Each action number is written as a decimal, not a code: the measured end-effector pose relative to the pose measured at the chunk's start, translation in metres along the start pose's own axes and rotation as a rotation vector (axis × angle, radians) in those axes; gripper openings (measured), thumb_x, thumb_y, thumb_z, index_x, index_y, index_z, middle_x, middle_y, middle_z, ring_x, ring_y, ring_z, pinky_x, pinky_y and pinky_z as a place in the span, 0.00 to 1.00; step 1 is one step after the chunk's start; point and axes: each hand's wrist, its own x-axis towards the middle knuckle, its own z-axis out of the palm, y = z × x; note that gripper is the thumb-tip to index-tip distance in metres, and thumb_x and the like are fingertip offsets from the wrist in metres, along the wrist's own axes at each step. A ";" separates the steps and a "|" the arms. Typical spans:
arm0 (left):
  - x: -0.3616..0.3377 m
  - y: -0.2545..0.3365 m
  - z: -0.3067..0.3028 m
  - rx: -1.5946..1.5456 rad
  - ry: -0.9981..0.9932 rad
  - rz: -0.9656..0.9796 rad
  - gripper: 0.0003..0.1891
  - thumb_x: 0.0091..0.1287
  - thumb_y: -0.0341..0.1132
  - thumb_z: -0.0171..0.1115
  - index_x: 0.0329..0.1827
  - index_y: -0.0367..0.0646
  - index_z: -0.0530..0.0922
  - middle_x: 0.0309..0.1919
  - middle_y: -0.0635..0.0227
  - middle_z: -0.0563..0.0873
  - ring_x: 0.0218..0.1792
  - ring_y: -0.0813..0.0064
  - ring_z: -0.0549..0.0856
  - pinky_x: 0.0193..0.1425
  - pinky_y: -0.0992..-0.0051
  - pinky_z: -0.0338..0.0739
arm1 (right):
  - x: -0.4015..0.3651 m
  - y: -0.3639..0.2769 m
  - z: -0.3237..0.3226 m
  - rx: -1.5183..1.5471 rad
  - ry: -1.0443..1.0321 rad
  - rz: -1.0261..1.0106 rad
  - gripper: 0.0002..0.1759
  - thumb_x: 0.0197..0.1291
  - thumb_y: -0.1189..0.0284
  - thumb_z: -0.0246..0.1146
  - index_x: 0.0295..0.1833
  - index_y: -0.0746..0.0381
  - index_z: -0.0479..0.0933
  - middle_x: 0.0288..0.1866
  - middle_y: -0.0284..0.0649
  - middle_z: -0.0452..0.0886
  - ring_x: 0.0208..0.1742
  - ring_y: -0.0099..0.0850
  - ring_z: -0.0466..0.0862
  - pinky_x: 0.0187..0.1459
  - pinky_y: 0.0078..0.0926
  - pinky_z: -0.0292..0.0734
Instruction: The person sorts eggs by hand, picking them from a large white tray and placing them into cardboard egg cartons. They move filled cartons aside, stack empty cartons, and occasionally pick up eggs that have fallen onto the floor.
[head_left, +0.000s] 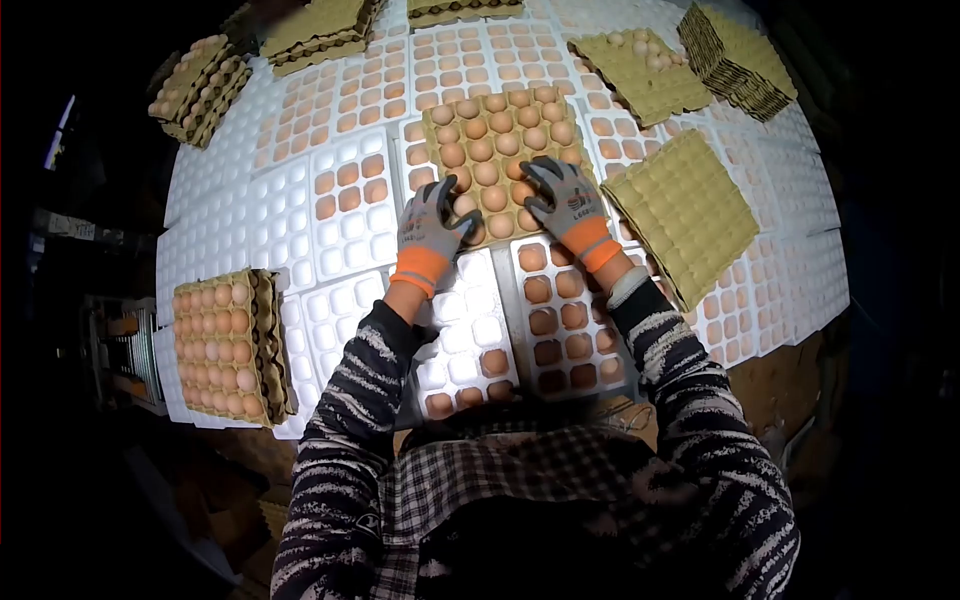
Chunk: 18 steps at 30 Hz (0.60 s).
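Observation:
A brown pulp egg tray [433,128] full of eggs lies in front of me on white foam trays. My left hand [432,222], in a grey glove with an orange cuff, reaches over its lower left corner. Its thumb and fingers curve around eggs [464,204] at that edge. At the lower right of the same tray, my right hand [570,203], gloved alike, has its thumb and fingers curved around eggs [526,190]. These eggs still sit at tray level. The undersides of both hands are hidden.
Partly filled foam trays [455,315] and filled ones [556,318] lie nearest my body. An egg-filled tray stack [215,345] stands left. Beside my right hand rests an overturned pulp tray [685,215]. Farther back are loose eggs [650,50] on another pulp tray and stacked trays [740,65].

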 end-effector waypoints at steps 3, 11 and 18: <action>-0.018 0.000 0.016 0.413 -0.201 0.174 0.29 0.56 0.44 0.77 0.62 0.50 0.80 0.57 0.62 0.82 0.59 0.57 0.80 0.66 0.60 0.71 | -0.008 -0.033 0.028 -0.155 -0.366 -0.146 0.20 0.64 0.56 0.64 0.61 0.46 0.80 0.54 0.36 0.82 0.57 0.41 0.81 0.56 0.42 0.76; 0.010 -0.055 0.005 -0.558 -0.066 -0.140 0.24 0.58 0.29 0.67 0.60 0.42 0.79 0.47 0.66 0.82 0.46 0.70 0.82 0.55 0.73 0.80 | 0.015 -0.002 0.000 0.805 -0.108 0.173 0.29 0.52 0.67 0.79 0.61 0.55 0.81 0.54 0.39 0.83 0.53 0.34 0.83 0.57 0.33 0.80; 0.040 -0.020 0.012 0.290 -0.193 -0.072 0.23 0.61 0.47 0.73 0.57 0.48 0.81 0.55 0.61 0.83 0.53 0.59 0.87 0.54 0.62 0.84 | 0.046 -0.037 0.032 -0.268 -0.404 0.029 0.16 0.67 0.56 0.62 0.51 0.55 0.83 0.56 0.42 0.84 0.53 0.44 0.86 0.48 0.42 0.81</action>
